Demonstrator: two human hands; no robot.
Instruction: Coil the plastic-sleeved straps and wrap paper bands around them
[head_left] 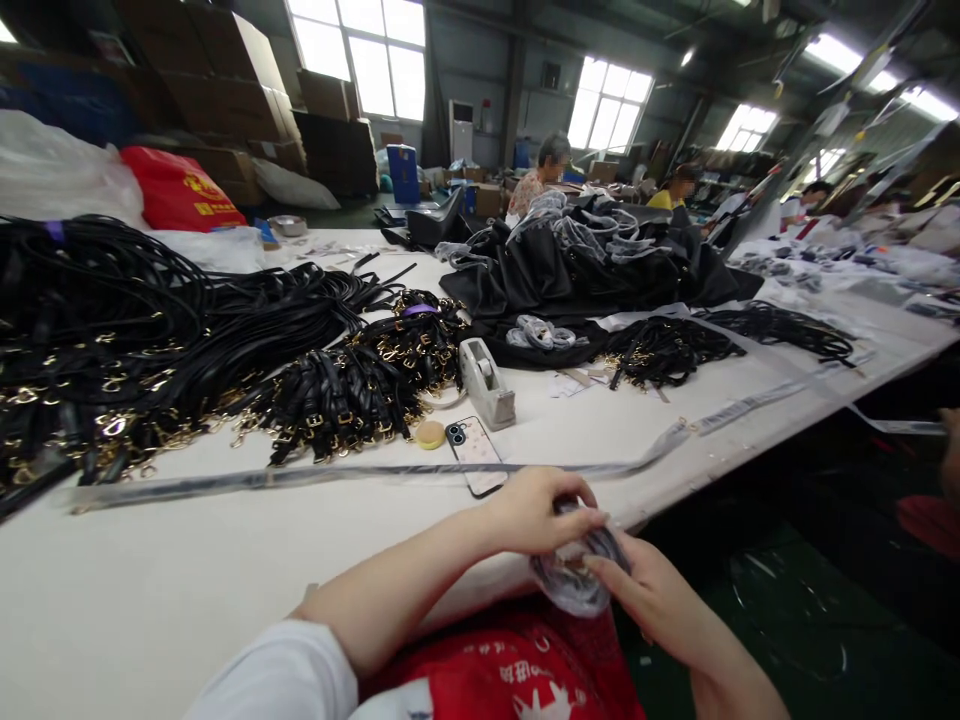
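Note:
A rolled-up dark strap in clear plastic wrap (pixel 571 592) is held in front of my red apron, at the table's near edge. My left hand (pixel 544 508) closes on its upper side, fingers bent over the coil. From the right, my right hand (pixel 651 588) grips the same coil, with the thumb pressed on its face. Just beyond my left hand a phone in a patterned case (pixel 475 455) lies on the table. A tape dispenser (pixel 487 385) stands behind the phone, with a small round yellowish object (pixel 430 434) to its left.
Black straps with gold buckles (pixel 330 400) are heaped at the left. Black bags topped with wrapped straps (pixel 570 250) are piled farther back. A long plastic-wrapped strap (pixel 225 487) runs across the white table (pixel 112 600). Co-workers, one in a patterned top (pixel 527 190), sit beyond.

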